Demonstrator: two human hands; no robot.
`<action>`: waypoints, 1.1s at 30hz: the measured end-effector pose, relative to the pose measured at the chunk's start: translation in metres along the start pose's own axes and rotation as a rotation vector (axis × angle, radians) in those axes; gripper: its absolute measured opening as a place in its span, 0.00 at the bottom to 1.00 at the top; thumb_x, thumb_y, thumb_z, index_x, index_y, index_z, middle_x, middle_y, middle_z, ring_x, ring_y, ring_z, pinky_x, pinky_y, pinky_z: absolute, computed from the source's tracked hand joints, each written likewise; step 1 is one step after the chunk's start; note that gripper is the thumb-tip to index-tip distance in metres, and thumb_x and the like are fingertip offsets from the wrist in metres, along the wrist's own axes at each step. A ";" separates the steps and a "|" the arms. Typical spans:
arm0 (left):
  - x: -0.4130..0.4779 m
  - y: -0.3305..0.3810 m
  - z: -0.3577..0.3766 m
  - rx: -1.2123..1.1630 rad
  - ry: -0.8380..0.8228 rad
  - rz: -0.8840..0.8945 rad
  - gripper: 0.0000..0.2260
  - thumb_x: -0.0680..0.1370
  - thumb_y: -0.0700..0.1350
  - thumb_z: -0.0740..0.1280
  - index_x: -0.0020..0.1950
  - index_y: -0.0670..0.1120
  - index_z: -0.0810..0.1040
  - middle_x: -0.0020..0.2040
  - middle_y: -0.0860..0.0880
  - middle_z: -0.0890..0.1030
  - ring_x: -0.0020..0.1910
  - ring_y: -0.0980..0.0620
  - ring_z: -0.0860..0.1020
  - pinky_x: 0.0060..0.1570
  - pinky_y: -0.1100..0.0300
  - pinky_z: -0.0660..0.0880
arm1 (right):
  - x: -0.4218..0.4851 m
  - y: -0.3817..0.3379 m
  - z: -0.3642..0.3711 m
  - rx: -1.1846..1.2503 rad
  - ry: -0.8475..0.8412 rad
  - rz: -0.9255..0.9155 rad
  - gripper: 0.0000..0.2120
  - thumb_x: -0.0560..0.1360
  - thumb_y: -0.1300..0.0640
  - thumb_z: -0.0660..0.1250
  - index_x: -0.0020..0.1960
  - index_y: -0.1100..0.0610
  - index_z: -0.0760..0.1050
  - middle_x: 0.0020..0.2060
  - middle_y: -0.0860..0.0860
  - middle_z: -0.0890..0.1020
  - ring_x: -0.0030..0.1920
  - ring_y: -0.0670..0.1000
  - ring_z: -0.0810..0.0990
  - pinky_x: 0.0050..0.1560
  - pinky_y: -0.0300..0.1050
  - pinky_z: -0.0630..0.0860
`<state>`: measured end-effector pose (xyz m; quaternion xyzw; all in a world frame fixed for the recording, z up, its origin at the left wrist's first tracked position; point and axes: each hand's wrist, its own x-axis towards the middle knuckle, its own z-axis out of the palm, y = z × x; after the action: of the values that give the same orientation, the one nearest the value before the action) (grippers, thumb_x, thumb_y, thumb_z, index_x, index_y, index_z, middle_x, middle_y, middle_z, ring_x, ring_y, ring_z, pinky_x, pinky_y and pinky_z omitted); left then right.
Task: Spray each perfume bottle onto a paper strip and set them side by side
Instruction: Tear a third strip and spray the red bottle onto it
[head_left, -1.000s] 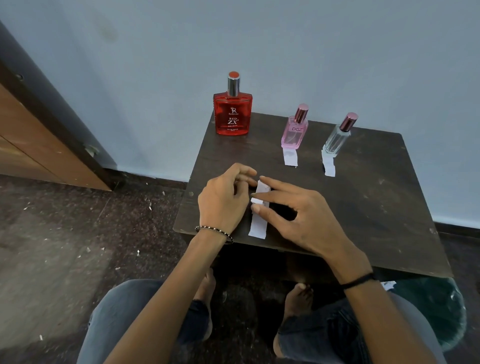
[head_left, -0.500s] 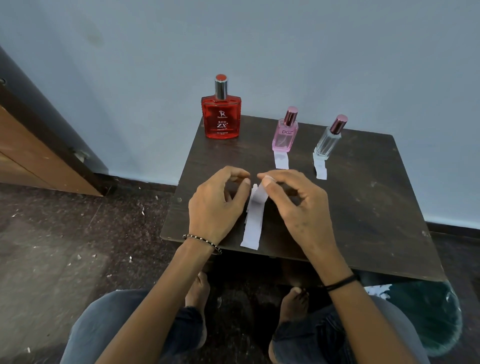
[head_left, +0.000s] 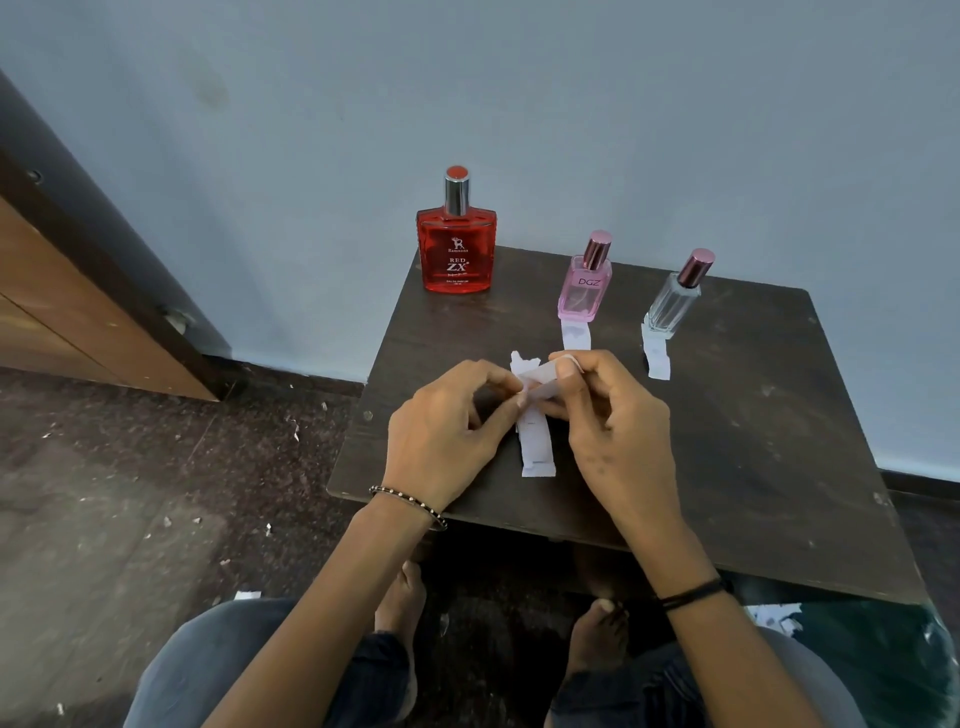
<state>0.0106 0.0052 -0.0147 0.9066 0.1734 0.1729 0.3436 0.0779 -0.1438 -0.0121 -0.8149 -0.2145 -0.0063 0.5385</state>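
Note:
Three perfume bottles stand along the far side of the dark table (head_left: 753, 441): a large red bottle (head_left: 456, 254) at the left corner, a pink bottle (head_left: 584, 291) in the middle and a clear bottle (head_left: 673, 304) to its right. A short white paper strip (head_left: 575, 335) lies in front of the pink bottle, and another strip (head_left: 656, 356) in front of the clear one. Above the table's near middle, my left hand (head_left: 447, 441) and my right hand (head_left: 613, 431) both pinch a longer white paper strip (head_left: 535, 441), which is bent over at the top and hangs down between them.
The table stands against a pale blue wall. A wooden door (head_left: 62, 312) with a dark frame is at the left. Bits of paper litter the dark floor (head_left: 156, 493). My knees and bare feet show under the table's front edge, with a green seat (head_left: 883, 654) at the lower right.
Both hands lifted the long strip's top off the table and my right fingers folded it over toward the left hand. The view shifted slightly.

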 end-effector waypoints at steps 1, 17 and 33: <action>0.000 0.001 0.000 0.026 0.004 0.008 0.04 0.77 0.56 0.70 0.50 0.59 0.80 0.37 0.70 0.77 0.31 0.62 0.75 0.30 0.66 0.66 | 0.000 -0.001 0.000 0.025 -0.018 0.020 0.10 0.83 0.52 0.63 0.57 0.55 0.80 0.46 0.45 0.87 0.47 0.40 0.86 0.50 0.37 0.82; -0.004 0.000 0.001 0.189 0.154 0.348 0.15 0.81 0.51 0.61 0.42 0.53 0.86 0.49 0.62 0.84 0.31 0.56 0.79 0.24 0.55 0.71 | 0.002 0.000 -0.009 -0.147 -0.099 -0.147 0.04 0.77 0.61 0.72 0.51 0.58 0.82 0.45 0.45 0.87 0.46 0.42 0.84 0.46 0.26 0.75; -0.006 0.003 0.007 0.373 0.233 0.426 0.13 0.80 0.49 0.64 0.45 0.50 0.87 0.47 0.57 0.88 0.32 0.53 0.82 0.21 0.61 0.67 | 0.003 0.002 -0.010 -0.140 -0.039 -0.017 0.07 0.82 0.52 0.63 0.54 0.56 0.72 0.45 0.49 0.86 0.44 0.44 0.87 0.42 0.37 0.82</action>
<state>0.0087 -0.0040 -0.0189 0.9441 0.0462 0.3092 0.1050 0.0840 -0.1519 -0.0093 -0.8486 -0.2308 -0.0098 0.4759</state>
